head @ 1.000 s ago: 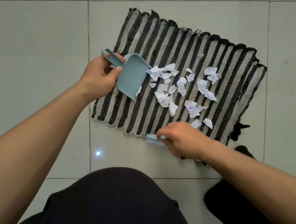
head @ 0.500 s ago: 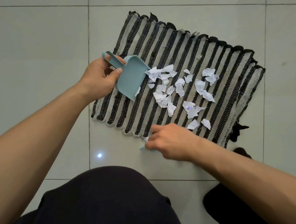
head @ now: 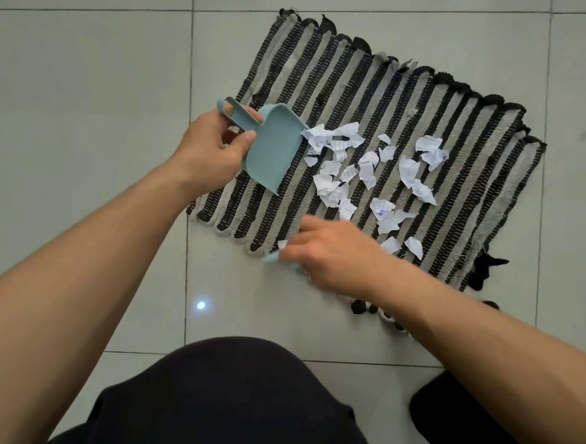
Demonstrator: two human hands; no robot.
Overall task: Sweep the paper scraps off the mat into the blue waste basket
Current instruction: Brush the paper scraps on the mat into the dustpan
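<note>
A black-and-grey striped mat (head: 468, 136) lies on the tiled floor. Several white paper scraps (head: 366, 171) are scattered over its middle. My left hand (head: 210, 148) grips the handle of a light blue dustpan (head: 272, 148), whose mouth rests on the mat and touches the leftmost scraps. My right hand (head: 334, 255) is at the mat's near edge, blurred, closed on a small light blue brush (head: 270, 256) of which only the tip shows. The blue waste basket is out of view.
Pale grey floor tiles (head: 87, 89) surround the mat. A bright light spot (head: 201, 305) reflects on the tile near me. My dark-clothed knees (head: 232, 400) fill the bottom of the view.
My right hand has shifted slightly up onto the mat's near edge with the brush. The left hand and dustpan have hardly moved.
</note>
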